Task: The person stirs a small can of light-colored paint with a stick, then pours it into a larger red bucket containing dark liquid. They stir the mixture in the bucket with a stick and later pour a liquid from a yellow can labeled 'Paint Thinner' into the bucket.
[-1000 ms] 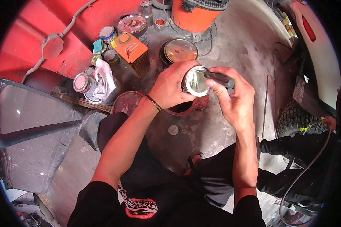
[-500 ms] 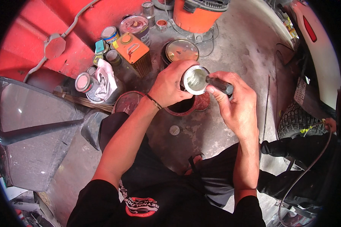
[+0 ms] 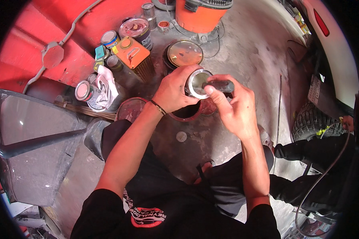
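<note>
My left hand (image 3: 172, 88) wraps round a small open metal can (image 3: 198, 78), tilted toward me, with pale greyish-green stuff inside. My right hand (image 3: 238, 111) grips a tool with a thick dark handle (image 3: 222, 85), thumb and fingers closed on it. The tool's front end reaches over the rim into the can; its tip is hidden, so its kind does not show. Below the can an open dark tub (image 3: 186, 114) with a red rim stands on the floor. Just beyond my hands sits a large round tin (image 3: 185, 53) with a shiny lid.
To the left stand an orange rectangular can (image 3: 131, 53), several paint tins (image 3: 135, 28) and a crumpled white cloth (image 3: 105, 87). An orange shop vacuum (image 3: 199, 18) is at the back. On the right are a tyre (image 3: 313, 121), a light car panel (image 3: 337, 55) and another person's hand (image 3: 348, 123) with a hose.
Both hands have shifted slightly left in the picture, as has the background. The tool's handle has swung further over the can's mouth, and its front end sits more inside.
</note>
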{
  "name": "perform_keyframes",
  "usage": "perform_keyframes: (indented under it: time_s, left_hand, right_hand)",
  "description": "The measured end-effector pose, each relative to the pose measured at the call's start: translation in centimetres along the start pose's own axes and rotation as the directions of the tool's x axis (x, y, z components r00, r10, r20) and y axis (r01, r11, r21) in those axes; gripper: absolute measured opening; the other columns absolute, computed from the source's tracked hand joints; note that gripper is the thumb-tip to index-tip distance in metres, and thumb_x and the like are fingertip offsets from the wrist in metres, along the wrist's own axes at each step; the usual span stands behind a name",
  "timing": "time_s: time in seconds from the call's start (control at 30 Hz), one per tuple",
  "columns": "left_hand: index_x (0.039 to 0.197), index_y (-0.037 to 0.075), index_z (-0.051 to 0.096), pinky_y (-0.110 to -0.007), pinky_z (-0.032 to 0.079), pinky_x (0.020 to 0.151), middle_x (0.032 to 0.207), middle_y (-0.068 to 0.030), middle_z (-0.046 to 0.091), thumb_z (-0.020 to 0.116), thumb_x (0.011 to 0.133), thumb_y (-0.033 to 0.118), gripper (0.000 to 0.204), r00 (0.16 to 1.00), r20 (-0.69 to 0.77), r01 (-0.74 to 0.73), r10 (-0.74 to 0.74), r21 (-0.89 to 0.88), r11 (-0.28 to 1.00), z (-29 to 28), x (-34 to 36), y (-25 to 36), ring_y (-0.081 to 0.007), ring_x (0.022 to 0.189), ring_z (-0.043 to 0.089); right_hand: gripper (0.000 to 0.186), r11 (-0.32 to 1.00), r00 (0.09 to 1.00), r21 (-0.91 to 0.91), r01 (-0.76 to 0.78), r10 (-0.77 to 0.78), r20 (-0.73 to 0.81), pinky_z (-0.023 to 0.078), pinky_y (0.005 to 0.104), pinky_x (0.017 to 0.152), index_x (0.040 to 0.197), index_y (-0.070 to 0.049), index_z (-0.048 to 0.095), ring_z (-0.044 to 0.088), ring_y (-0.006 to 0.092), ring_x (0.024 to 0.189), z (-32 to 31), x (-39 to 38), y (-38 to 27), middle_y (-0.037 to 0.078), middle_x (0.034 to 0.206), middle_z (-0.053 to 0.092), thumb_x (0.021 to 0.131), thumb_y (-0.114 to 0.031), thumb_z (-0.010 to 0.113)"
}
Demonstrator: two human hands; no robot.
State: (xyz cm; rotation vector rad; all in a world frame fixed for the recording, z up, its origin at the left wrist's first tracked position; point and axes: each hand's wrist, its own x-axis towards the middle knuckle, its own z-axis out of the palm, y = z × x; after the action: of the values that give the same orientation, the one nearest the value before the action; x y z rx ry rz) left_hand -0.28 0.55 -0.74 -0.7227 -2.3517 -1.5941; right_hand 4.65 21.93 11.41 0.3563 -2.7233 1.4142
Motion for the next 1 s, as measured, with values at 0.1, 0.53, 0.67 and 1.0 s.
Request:
perform_keyframes:
  time_s: [0.1, 0.53, 0.67, 1.0]
  left_hand:
    - [0.151, 0.009, 0.065, -0.044, 0.062, 0.108, 0.137, -0.0156, 0.077, 0.102, 0.075, 0.017, 0.085, 1.000, 0.017, -0.005, 0.006, -0.019, 1.000, 0.5, 0.1, 0.3, -0.0342, 0.127, 0.078]
    - [0.154, 0.010, 0.062, -0.044, 0.062, 0.110, 0.141, -0.0158, 0.075, 0.102, 0.076, 0.015, 0.088, 0.997, 0.074, 0.002, 0.001, -0.038, 0.999, 1.0, -0.2, 0.8, -0.0340, 0.129, 0.077]
    - [0.155, 0.010, 0.061, -0.044, 0.061, 0.110, 0.140, -0.0150, 0.076, 0.102, 0.075, 0.014, 0.090, 0.998, 0.065, -0.010, 0.010, -0.010, 1.000, 0.3, -0.3, 0.6, -0.0324, 0.129, 0.077]
    - [0.157, 0.009, 0.060, -0.043, 0.060, 0.111, 0.144, -0.0154, 0.074, 0.101, 0.074, 0.011, 0.092, 0.996, 0.078, -0.032, 0.030, 0.030, 0.999, -0.6, -0.5, 1.2, -0.0336, 0.132, 0.075]
  right_hand:
    - [0.028, 0.991, 0.982, 0.005, 0.133, -0.131, -0.134, 0.059, 0.0396, 0.068, 0.121, -0.001, 0.081, 0.074, 0.0266, 0.068, 0.4, 0.5, 1.2, 0.016, 0.094, 0.081, 0.104, -0.024, 0.087]
    - [0.031, 0.972, 0.981, -0.176, 0.153, -0.171, -0.091, 0.060, 0.0359, 0.069, 0.118, 0.000, 0.080, 0.078, 0.0237, 0.072, -0.4, 0.0, 1.4, 0.019, 0.096, 0.082, 0.102, -0.024, 0.089]
    - [0.031, 0.991, 0.996, -0.097, 0.087, -0.087, 0.006, 0.061, 0.0355, 0.068, 0.119, 0.001, 0.080, 0.078, 0.0180, 0.071, -0.4, -0.4, 0.2, 0.015, 0.081, 0.078, 0.100, -0.023, 0.089]
    - [0.024, 0.996, 0.996, -0.034, 0.084, -0.085, -0.039, 0.061, 0.0317, 0.069, 0.120, -0.001, 0.082, 0.078, 0.0141, 0.076, -1.2, -0.5, -0.1, 0.011, 0.095, 0.084, 0.099, -0.012, 0.086]
